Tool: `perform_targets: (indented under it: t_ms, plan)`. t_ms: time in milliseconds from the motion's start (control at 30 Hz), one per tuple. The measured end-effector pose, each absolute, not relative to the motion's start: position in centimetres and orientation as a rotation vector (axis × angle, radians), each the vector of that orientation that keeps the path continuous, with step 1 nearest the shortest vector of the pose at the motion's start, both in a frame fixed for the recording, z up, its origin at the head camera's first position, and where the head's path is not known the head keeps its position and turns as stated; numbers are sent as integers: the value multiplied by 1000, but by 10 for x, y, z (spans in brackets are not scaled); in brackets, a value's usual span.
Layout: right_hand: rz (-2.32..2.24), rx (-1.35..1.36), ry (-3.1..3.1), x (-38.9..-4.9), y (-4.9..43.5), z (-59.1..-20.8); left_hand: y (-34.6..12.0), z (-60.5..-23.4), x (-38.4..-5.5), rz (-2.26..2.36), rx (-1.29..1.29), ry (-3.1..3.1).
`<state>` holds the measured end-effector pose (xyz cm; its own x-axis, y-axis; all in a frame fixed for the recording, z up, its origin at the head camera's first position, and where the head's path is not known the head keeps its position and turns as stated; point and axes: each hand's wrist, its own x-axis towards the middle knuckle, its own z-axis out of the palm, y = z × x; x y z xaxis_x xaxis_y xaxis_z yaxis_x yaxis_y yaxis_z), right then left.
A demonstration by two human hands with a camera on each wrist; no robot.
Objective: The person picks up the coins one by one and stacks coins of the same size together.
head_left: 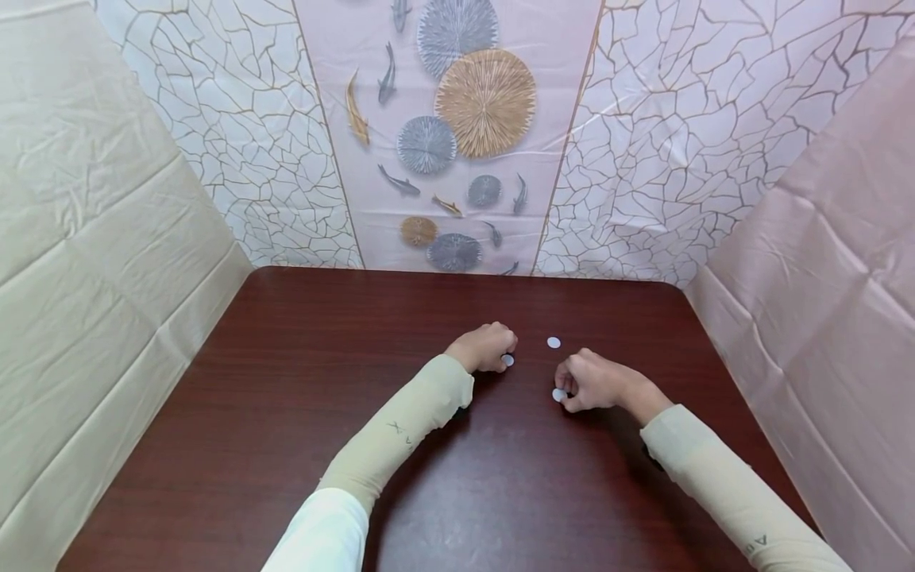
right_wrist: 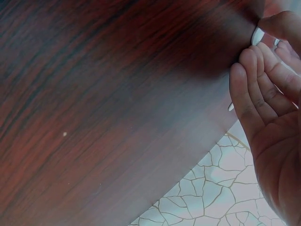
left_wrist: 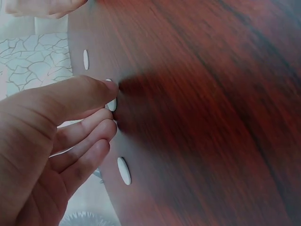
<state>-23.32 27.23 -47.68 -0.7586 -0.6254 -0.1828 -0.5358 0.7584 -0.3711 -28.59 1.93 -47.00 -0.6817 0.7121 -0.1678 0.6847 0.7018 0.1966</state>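
My left hand rests at the table with its thumb and curled fingers at a small flat white disc. The left wrist view shows this disc between thumb and fingertips, partly covered by them. To the right, my right hand pinches another white disc between thumb and fingers. Its edge, as a pale sliver of the disc, shows in the right wrist view. Beyond and between the hands a loose white disc lies flat.
The dark red-brown wooden table has rounded far corners. Behind it hangs a patterned cloth, with plain beige cloth on both sides. Beside the left fingers lies a white disc, seen in the left wrist view.
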Motion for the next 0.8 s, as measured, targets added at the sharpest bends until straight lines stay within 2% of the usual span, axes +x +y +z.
perform_targets:
  t_ms: [800]
  plan:
    - [-434,-916,2652,-235,271,-477,33,-467,-291,-8,1069,2671]
